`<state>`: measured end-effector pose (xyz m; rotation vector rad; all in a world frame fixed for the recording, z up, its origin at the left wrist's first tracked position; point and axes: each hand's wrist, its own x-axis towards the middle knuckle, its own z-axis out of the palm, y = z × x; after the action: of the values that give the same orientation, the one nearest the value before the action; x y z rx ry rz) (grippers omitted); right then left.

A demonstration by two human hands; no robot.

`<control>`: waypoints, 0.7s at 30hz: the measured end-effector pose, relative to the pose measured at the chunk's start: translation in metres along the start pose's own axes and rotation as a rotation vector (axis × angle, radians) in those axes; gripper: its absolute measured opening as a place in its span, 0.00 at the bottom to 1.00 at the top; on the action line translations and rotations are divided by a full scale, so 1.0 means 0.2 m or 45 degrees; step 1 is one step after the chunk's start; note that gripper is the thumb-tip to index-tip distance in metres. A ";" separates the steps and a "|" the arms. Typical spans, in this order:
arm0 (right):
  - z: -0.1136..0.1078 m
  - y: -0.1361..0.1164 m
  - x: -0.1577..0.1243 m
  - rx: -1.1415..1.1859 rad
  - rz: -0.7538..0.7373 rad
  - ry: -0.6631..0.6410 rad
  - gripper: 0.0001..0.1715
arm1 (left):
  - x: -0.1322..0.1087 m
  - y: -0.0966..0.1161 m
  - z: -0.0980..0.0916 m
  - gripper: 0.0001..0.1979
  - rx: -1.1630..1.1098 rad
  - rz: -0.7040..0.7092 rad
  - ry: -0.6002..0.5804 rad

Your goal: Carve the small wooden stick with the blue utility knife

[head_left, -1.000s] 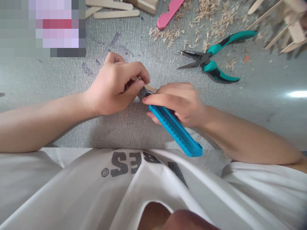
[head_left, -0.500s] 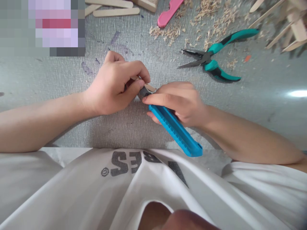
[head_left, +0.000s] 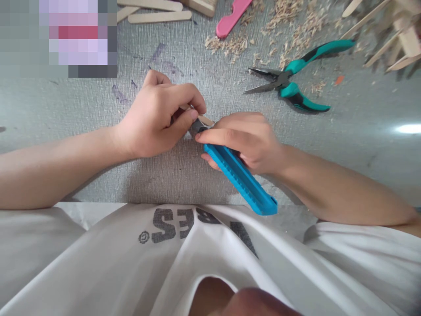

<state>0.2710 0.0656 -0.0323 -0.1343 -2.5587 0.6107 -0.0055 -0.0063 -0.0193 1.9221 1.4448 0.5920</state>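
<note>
White shirt [head_left: 108,254]: closest to me, its printed front folded along the near edge of the counter [head_left: 362,136].
Blue cutter [head_left: 241,177]: here in my right hand [head_left: 256,136], handle slanting back towards the shirt, metal nose up by the fingertips. I read that short hold, so near the front, as being for control.
Right hand: wrapped around the cutter, one finger laid along its front end, probably to steer and press.
Wooden stick [head_left: 205,120]: right between the two hands, just beyond the cutter's nose, only a short length showing (whether the edge bites into it, I cannot tell).
Left hand [head_left: 164,118]: fingertips pinched narrow on the stick, thumb close to the cutter's nose; I'd judge that grip is there to keep so slim a piece from twisting.
Pliers [head_left: 282,79]: lying farther off, jaws spread, tips facing the hands, apart from both and seemingly within easy reach.
Wood shavings [head_left: 230,46]: scattered beyond, near the pink handle [head_left: 228,24].
Loose sticks [head_left: 159,17]: far side, grouped beside a wooden block [head_left: 200,6], out of the hands' way.
</note>
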 end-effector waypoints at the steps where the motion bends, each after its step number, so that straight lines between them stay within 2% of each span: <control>1: 0.00 0.00 0.00 -0.001 0.003 -0.011 0.18 | 0.00 0.00 0.00 0.18 0.001 0.002 -0.001; 21: 0.00 0.00 0.00 -0.001 -0.015 0.007 0.18 | 0.00 0.00 0.00 0.19 -0.003 -0.001 -0.018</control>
<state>0.2703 0.0660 -0.0321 -0.1209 -2.5528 0.6038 -0.0060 -0.0052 -0.0198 1.9202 1.4347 0.5784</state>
